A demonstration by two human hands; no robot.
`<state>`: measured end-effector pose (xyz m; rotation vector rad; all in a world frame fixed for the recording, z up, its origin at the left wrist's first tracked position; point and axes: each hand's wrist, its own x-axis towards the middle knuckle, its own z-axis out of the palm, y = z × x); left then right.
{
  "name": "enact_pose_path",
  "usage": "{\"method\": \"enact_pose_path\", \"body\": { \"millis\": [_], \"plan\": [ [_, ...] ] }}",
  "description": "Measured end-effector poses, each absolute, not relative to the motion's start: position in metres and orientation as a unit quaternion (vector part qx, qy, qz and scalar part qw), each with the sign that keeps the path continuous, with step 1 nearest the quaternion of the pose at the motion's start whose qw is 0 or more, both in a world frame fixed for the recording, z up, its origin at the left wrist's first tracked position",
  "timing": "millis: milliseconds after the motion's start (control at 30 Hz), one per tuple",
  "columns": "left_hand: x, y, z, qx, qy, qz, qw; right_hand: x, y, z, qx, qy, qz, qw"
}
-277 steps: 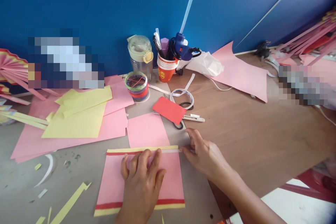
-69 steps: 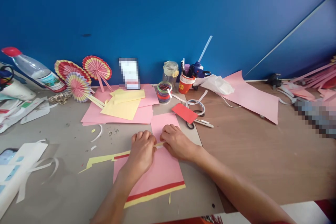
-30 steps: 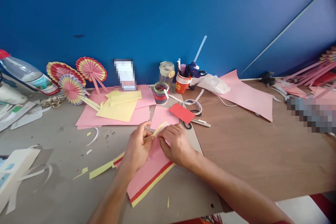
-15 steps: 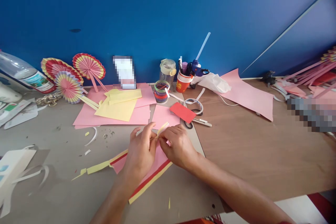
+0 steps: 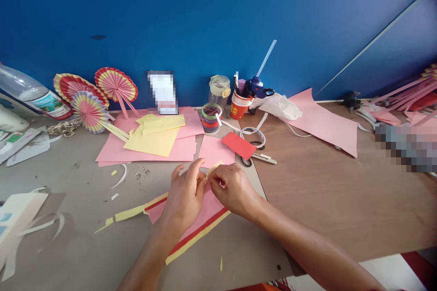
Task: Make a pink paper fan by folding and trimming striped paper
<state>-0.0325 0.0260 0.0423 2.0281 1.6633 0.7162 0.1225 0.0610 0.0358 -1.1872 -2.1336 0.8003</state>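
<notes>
Nearest the camera, the pink sheet (image 5: 205, 211) with red and yellow borders lies skewed on the grey tabletop (image 5: 68, 236), its far corner lifted between both hands. The left hand (image 5: 184, 195) and right hand (image 5: 235, 188) each pinch narrowly at the yellow strip end (image 5: 214, 168) on that corner, fingertips almost touching. The risk here, as I judge it, is a tear or a crooked crease: thin paper, pulled by two hands in different directions, could rip the glued strip free. The loose yellow offcut (image 5: 128, 213) beside the sheet might also catch under it. Farther back, the red cup (image 5: 239, 107) bears a yellow mark too small to read, and the bottle (image 5: 34, 95) has an illegible label.
</notes>
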Motion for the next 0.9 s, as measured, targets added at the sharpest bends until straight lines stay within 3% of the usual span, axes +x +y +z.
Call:
{"method": "enact_pose_path", "body": {
  "millis": [400,600,900],
  "plan": [
    [-0.031,0.024,0.043,0.745,0.589,0.243,0.198,0.121,0.06,0.041,-0.459,-0.786,0.312,0.271],
    [-0.034,0.024,0.041,0.722,0.6,0.25,0.237,0.123,0.062,0.042,-0.486,-0.732,0.409,0.248],
    [-0.039,0.027,0.047,0.673,0.614,0.275,0.309,0.129,0.066,0.046,-0.481,-0.7,0.463,0.255]
  ]
}}
